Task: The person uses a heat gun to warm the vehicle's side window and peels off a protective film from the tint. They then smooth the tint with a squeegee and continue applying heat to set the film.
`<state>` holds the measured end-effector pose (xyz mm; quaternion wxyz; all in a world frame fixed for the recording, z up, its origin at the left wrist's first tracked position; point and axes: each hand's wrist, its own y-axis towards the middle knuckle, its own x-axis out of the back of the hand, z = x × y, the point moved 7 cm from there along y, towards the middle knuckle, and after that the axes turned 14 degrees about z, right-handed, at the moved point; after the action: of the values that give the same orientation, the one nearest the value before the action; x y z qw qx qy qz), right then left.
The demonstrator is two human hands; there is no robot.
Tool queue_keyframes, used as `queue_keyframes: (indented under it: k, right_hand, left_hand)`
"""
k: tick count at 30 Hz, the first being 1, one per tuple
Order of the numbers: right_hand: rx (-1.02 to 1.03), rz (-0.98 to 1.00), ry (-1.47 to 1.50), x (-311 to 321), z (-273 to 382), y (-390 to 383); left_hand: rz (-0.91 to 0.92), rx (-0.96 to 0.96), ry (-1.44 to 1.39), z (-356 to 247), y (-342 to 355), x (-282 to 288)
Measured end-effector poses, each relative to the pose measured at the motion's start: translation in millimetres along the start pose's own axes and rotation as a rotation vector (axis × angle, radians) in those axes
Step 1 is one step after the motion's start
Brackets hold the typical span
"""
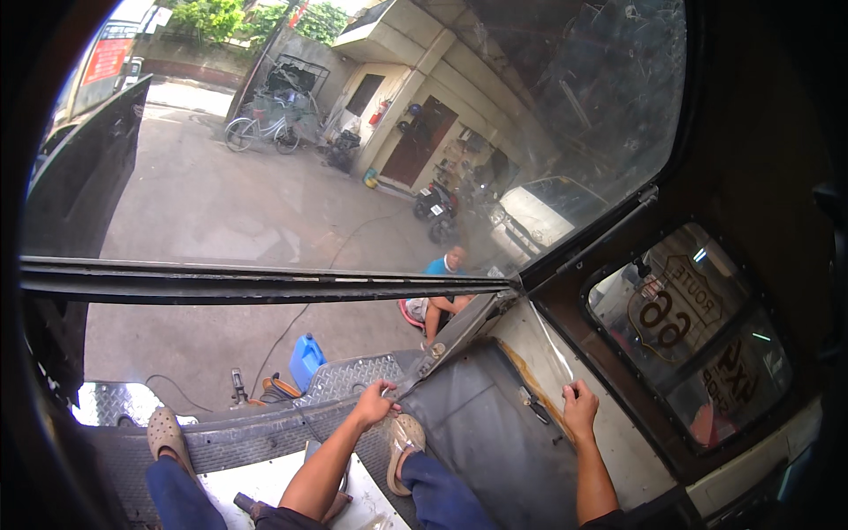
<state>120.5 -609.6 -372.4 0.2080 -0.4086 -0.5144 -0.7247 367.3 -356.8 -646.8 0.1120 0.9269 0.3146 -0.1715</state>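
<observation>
I look down from on top of a vehicle, with blue trouser legs and beige clogs (405, 449) below me. My left hand (374, 404) rests with bent fingers at the upper corner of a grey padded panel (468, 424), beside a metal hinge bracket (435, 350). Whether it grips anything is hidden. My right hand (579, 408) lies on a pale, rust-streaked metal panel (539, 353) and holds nothing. A small latch (533, 405) sits on the panel between my hands.
A dark frame bar (265, 283) crosses the view. Diamond-plate metal (349, 375), a blue jerry can (306, 359) and cables lie below. A person in a blue shirt (444, 287) sits on the ground. There is a stickered window (698, 336) at right, and a bicycle (261, 128), a motorbike (435, 208) and a white car (539, 212) beyond.
</observation>
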Motion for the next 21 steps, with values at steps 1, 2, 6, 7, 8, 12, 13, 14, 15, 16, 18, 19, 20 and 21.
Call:
queue_keyframes:
  k: [1, 2, 6, 7, 8, 12, 13, 14, 15, 16, 18, 19, 20, 21]
  right_hand:
    - [0.007, -0.002, 0.013, 1, 0, -1]
    - [0.009, -0.005, 0.018, 2, -1, -2]
    - [-0.054, 0.036, 0.034, 3, -10, -4]
    - [-0.063, 0.035, 0.049, 4, -13, -6]
    - [-0.067, 0.031, 0.066, 8, -17, -8]
    - [-0.139, -0.002, 0.038, 31, -40, -29]
    - [-0.208, -0.007, 0.068, 39, -50, -40]
    - [-0.163, -0.005, 0.074, 47, -50, -49]
    - [-0.169, 0.007, 0.071, 53, -52, -60]
    - [-0.179, 0.019, 0.072, 58, -52, -71]
    - [-0.141, 0.195, 0.147, 57, -40, -91]
    - [-0.13, 0.314, 0.176, 53, -31, -101]
    - [-0.11, 0.432, 0.209, 48, -19, -109]
    - [-0.06, 0.552, 0.253, 42, -3, -117]
  left_hand:
    - [0.003, 0.004, 0.014, 0, 0, -1]
    - [0.002, 0.005, 0.022, 1, 0, -2]
    - [0.006, 0.01, 0.03, 3, 1, -4]
    - [0.003, 0.008, 0.039, 4, 1, -3]
    - [0.003, 0.014, 0.027, 5, 1, -3]
    - [-0.011, 0.006, -0.013, 10, 3, 0]
    - [-0.025, 0.009, -0.019, 11, 4, -1]
    - [-0.018, 0.036, -0.036, 15, 5, -5]
    - [-0.008, 0.064, -0.052, 18, 6, -10]
    - [-0.007, 0.1, -0.058, 21, 6, -18]
    - [0.065, 0.135, -0.067, 22, 5, -42]
    - [0.097, 0.138, -0.076, 21, 3, -56]
    - [0.121, 0.139, -0.084, 19, 0, -70]
    - [0.166, 0.14, -0.133, 16, -4, -88]
